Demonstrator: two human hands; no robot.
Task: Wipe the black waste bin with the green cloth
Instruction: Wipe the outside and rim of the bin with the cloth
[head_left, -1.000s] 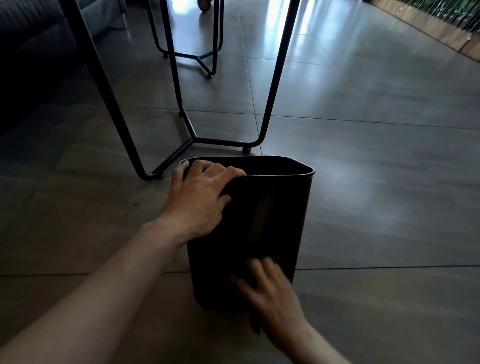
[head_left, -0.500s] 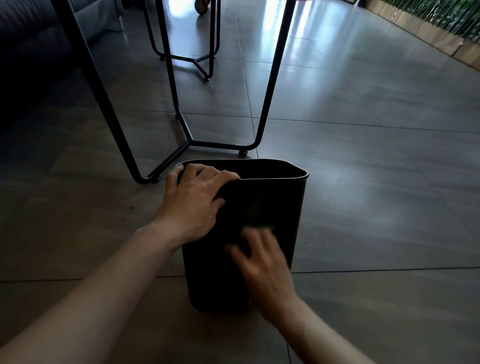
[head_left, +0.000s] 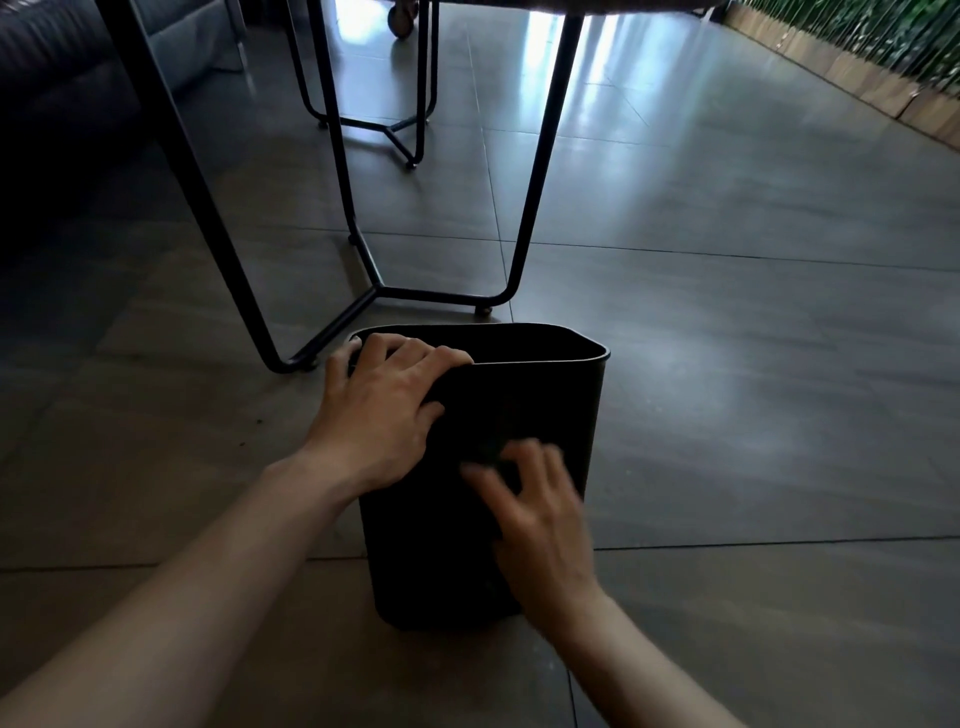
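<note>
Black waste bin stands upright on the tiled floor, right in front of me, open top facing up. My left hand grips the near-left corner of the rim — fingers curled over the edge, thumb down the outer wall. My right hand is pressed flat against the near wall, mid-height, fingers spread and motion-blurred. A dark patch under the fingertips looks like the green cloth, but it's dim and mostly hidden, so I can't tell how I'm holding it.

Black metal table legs sit just behind the bin; the base bar runs near the far rim, one foot just beside the bin's left rear corner. To the right of the bin: open floor, wide and bare up to a wooden border at the far edge. Left side is bare tile too, with a dark sofa well apart at top left.
</note>
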